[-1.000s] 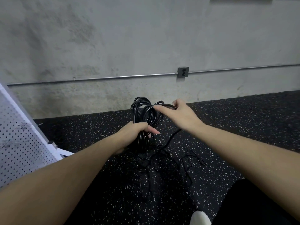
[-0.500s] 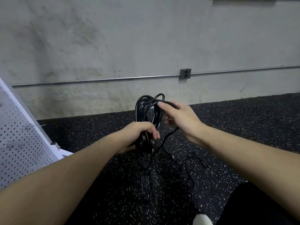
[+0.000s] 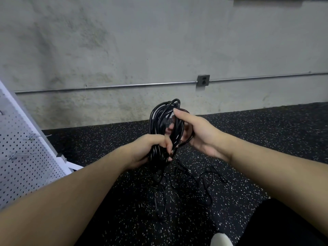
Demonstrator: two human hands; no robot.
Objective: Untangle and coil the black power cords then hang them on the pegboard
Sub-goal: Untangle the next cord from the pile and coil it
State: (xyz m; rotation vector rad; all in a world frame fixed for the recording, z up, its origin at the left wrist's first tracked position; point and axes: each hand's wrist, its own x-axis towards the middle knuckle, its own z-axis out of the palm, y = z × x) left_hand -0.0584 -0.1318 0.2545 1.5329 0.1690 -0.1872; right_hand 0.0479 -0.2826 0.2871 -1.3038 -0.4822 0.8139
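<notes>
Left hand (image 3: 150, 150) grips the lower part of the coiled black power cord (image 3: 163, 119), fingers curled tight round the bundled loops. Right hand (image 3: 198, 134) holds the coil's upper right side, thumb laid over the loops and fingers curled behind them. The coil is held upright above the floor, in front of the concrete wall (image 3: 124, 50). Loose cord (image 3: 191, 181) trails from the bundle and lies tangled on the speckled black floor (image 3: 266, 139) directly below the hands. The white pegboard (image 3: 19, 157) stands tilted at the left edge, well apart from the coil, with metal hooks (image 3: 32, 138) on its face. Open floor lies between pegboard and cords.
</notes>
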